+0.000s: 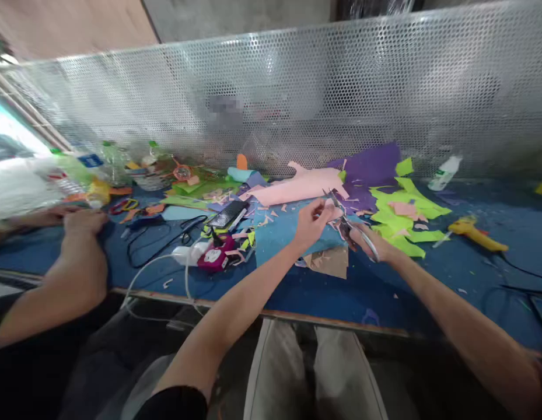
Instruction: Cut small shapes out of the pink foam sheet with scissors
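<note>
My right hand is closed around the handles of a pair of scissors, whose blades point up and left. My left hand pinches a small pink paper piece right at the blades. Both hands hover over a blue felt sheet and a brown cardboard scrap on the blue table. A large pink sheet lies just behind my hands.
Lime green scraps and purple sheets lie at the right, with a yellow glue gun and a white bottle. A co-worker's arm rests at the left. Cables, a charger, bottles and a perforated metal screen stand behind.
</note>
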A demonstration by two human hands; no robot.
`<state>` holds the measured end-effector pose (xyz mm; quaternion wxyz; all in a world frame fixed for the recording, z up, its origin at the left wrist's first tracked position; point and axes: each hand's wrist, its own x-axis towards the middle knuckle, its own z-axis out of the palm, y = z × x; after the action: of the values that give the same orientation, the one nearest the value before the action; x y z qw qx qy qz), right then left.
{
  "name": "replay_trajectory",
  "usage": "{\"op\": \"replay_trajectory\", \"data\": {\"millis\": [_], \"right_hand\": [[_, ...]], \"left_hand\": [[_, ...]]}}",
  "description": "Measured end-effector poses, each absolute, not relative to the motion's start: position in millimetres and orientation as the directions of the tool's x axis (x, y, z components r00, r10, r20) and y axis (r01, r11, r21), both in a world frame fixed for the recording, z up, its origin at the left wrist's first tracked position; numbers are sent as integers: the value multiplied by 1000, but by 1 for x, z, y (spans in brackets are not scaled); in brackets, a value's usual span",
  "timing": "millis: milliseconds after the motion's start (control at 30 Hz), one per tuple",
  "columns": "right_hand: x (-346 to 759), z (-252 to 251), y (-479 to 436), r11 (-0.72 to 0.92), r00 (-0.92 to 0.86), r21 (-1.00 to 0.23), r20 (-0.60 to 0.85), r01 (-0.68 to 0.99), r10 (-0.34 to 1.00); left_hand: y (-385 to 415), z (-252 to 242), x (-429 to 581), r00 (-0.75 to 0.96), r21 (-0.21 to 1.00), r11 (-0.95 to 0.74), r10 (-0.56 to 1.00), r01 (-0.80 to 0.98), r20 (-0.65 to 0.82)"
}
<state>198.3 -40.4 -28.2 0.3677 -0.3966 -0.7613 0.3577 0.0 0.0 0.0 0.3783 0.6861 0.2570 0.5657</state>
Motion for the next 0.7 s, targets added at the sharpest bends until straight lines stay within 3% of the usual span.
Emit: {"op": "replay_trajectory", "data": {"millis": [267,700], "right_hand": [[192,-16,-50,507,-372,-759,369,408,852],[184,-20,-47,547,-337,-741,438,389,834]], "left_hand": [[1,-4,0,255,836,-539,798,-104,546],[-3,-1,-1,278,820,-567,777,-83,565]]}}
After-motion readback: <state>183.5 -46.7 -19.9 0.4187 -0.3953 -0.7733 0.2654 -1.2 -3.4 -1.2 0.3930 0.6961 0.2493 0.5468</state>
